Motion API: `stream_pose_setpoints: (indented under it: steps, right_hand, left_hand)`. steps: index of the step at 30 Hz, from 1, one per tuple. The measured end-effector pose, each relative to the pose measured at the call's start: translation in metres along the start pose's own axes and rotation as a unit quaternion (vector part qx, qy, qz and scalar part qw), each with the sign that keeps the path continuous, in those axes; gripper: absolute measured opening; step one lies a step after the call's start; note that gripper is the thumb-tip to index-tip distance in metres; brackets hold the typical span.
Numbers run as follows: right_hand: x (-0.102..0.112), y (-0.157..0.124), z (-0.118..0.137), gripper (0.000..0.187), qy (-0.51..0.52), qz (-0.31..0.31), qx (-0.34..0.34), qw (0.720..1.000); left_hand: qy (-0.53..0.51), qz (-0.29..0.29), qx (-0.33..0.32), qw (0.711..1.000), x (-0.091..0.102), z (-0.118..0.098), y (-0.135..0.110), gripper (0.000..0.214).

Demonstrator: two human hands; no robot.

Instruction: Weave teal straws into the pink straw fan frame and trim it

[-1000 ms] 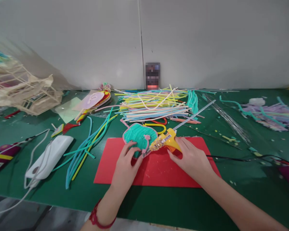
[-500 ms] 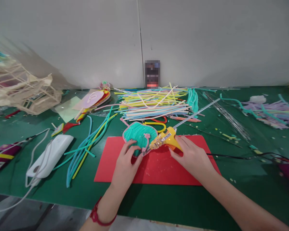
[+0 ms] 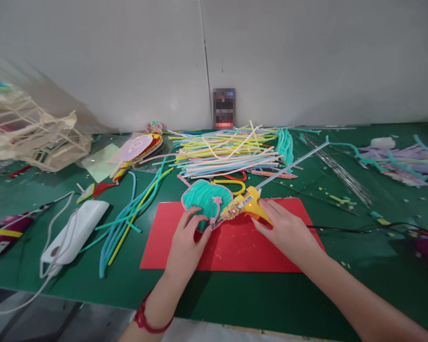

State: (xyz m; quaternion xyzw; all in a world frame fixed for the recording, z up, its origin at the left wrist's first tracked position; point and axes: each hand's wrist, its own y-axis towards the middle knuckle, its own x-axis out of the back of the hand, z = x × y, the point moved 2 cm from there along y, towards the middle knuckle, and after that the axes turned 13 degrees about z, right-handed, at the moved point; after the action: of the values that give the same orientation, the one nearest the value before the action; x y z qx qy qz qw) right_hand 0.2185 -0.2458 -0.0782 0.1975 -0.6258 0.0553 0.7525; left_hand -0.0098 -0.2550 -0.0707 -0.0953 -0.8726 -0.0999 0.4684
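A teal fan-shaped piece made of pipe cleaners, edged in pink with a pink curl on it, lies on a red board. My left hand presses its near edge, fingers bent over it and the thumb tip by the pink curl's lower end. In my right hand is a yellow glue gun, gripped by its handle. The nozzle points left and down at the piece's right edge, close to my left thumb. A long clear glue stick juts from its back.
Behind the board lie a heap of coloured pipe cleaners and yellow-handled scissors. To the left are loose pipe cleaners and a white power bank with a cable. A black cord runs right.
Both hands stay nearly still, with the glue gun held at the same edge of the teal piece. The whole view has shifted very slightly.
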Motion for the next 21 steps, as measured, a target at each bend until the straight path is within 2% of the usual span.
stream_pose_setpoints:
  steps: [4, 14, 21]
  right_hand:
    - [0.0014, 0.0003, -0.0011, 0.033, 0.017, 0.013, 0.005, 1.000]
    - [0.0078, 0.0017, 0.0005, 0.034, -0.012, -0.014, 0.002, 1.000]
    - [0.0049, 0.0025, -0.0054, 0.049, 0.000, 0.008, -0.033, 0.999]
  left_hand:
    - [-0.002, 0.002, 0.002, 1.000, -0.0005, 0.0007, 0.0001, 0.008]
    - [-0.005, 0.002, 0.003, 1.000, -0.0008, 0.0012, -0.0008, 0.008]
    - [-0.019, 0.015, 0.015, 1.000, 0.0031, 0.0046, 0.0037, 0.012]
